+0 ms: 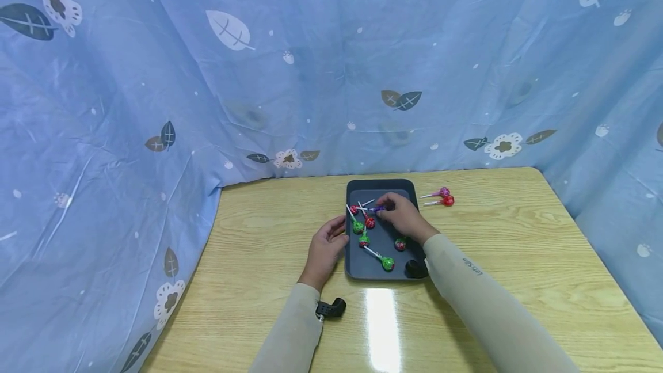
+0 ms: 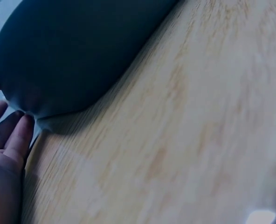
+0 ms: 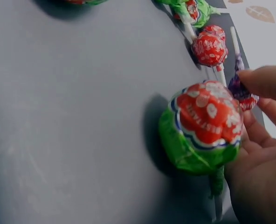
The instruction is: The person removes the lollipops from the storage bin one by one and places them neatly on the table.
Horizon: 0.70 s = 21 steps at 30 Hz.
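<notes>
A dark grey tray (image 1: 380, 273) lies on the wooden table with several lollipops in it. Over its far part, my right hand (image 1: 406, 220) pinches a purple-wrapped lollipop (image 3: 239, 86) between thumb and fingers, its white stick pointing left in the head view. Beside the tray's left wall, my left hand (image 1: 325, 249) touches the outside of it with its fingertips (image 2: 22, 128). Close to the right hand lies a green and red lollipop (image 3: 203, 128). Another green lollipop (image 1: 387, 263) lies nearer the front, and red ones (image 1: 369, 222) lie at the left.
Right of the tray, a pink lollipop (image 1: 444, 191) and a red lollipop (image 1: 448, 201) lie side by side on the table (image 1: 518, 258). A blue patterned curtain (image 1: 331, 73) hangs behind and at both sides. Light glares off the table in front.
</notes>
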{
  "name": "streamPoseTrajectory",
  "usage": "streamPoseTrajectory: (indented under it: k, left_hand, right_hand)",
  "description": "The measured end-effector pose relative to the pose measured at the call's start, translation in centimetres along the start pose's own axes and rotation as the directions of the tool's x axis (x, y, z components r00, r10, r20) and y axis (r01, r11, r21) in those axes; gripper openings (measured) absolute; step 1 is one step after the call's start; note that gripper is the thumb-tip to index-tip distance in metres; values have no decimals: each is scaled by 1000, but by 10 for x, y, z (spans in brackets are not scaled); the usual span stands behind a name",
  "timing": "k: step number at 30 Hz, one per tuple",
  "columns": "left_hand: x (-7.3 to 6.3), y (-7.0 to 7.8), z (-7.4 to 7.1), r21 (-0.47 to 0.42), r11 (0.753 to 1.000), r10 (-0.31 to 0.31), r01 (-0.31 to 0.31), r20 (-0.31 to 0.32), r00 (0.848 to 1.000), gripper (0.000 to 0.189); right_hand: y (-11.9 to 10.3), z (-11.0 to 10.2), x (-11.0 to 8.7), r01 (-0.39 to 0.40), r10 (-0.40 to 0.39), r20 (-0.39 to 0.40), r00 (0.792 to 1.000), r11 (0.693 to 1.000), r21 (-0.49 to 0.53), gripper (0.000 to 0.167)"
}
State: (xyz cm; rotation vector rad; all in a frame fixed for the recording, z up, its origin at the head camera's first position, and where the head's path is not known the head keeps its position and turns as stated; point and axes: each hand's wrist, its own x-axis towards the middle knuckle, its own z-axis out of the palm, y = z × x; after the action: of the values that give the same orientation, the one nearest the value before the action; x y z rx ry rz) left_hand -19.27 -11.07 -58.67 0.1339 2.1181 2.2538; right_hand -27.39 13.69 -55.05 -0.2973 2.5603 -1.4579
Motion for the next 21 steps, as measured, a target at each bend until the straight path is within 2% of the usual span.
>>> streamPoseTrajectory:
  k: [7, 11, 16, 21]
  left_hand:
    - [0, 1, 1, -5, 1000, 2, -2, -2, 1000, 53]
    - [0, 1, 2, 5, 1000, -6, 6, -8, 1000, 53]
    - [0, 0, 2, 13, 1000, -6, 7, -14, 1000, 53]
    - [0, -3, 1, 1, 1000, 19, -19, -10, 1000, 53]
  right_hand:
    - [-1, -5, 0, 6, -8, 53, 999, 999, 36, 25]
    - [-2, -6, -1, 6, -11, 52, 999, 996, 85, 26]
    - [-4, -8, -2, 21, -21, -7, 1000, 989, 146, 25]
    - [-6, -15, -5, 58, -48, -65, 997, 983, 174, 24]
